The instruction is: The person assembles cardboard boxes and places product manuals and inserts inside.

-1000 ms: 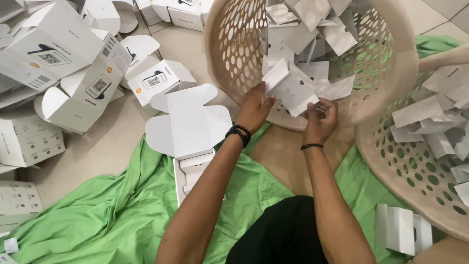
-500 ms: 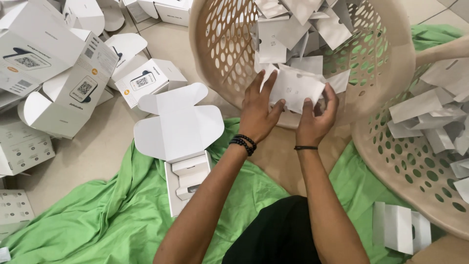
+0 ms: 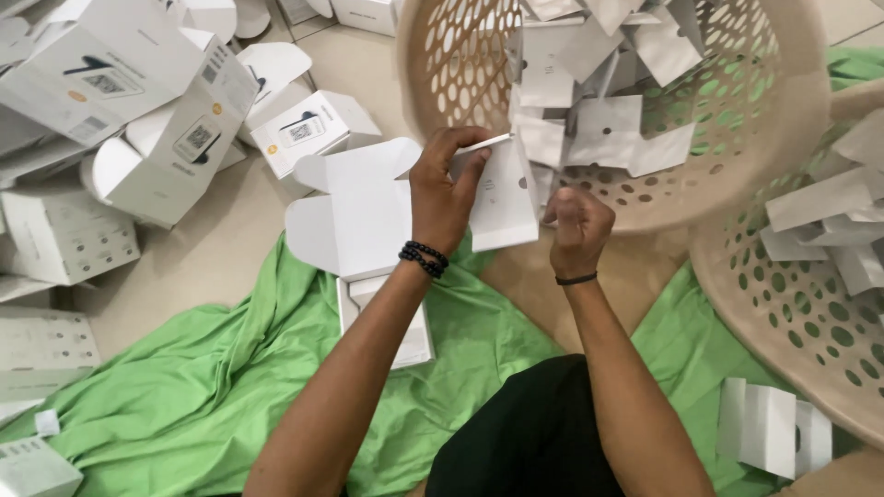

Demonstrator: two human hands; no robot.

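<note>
Just in front of the tipped beige basket (image 3: 792, 120), over the floor, the left hand (image 3: 442, 198) holds a flat white card insert (image 3: 502, 198) by its left edge. The fingers (image 3: 470, 175) are curled around that edge, thumb on one face and fingertips on the other, so the piece stands roughly upright between the two hands. The right hand (image 3: 575, 221) is just beside the insert's right edge, closed into a loose fist; whether it pinches a corner of the card or is closed on nothing cannot be told from this view.

The insert looks like thin folded cardboard: light, fairly stiff across its face, easy to crease or bend where it is scored. By that judgement, a grip along an edge or near a fold line suits it better than pressure on the middle of the panel, which could buckle it.

More white inserts (image 3: 599, 129) of the same kind are heaped inside the basket, and a second perforated basket (image 3: 810, 304) to the right also holds some. Under the left wrist lies an opened white carton (image 3: 350, 216) with its flaps spread, resting partly on a green cloth (image 3: 184, 396) spread over the floor. Printed white boxes (image 3: 120, 101) are stacked at the left, and a small folded white piece (image 3: 769, 428) sits on the cloth at the lower right
</note>
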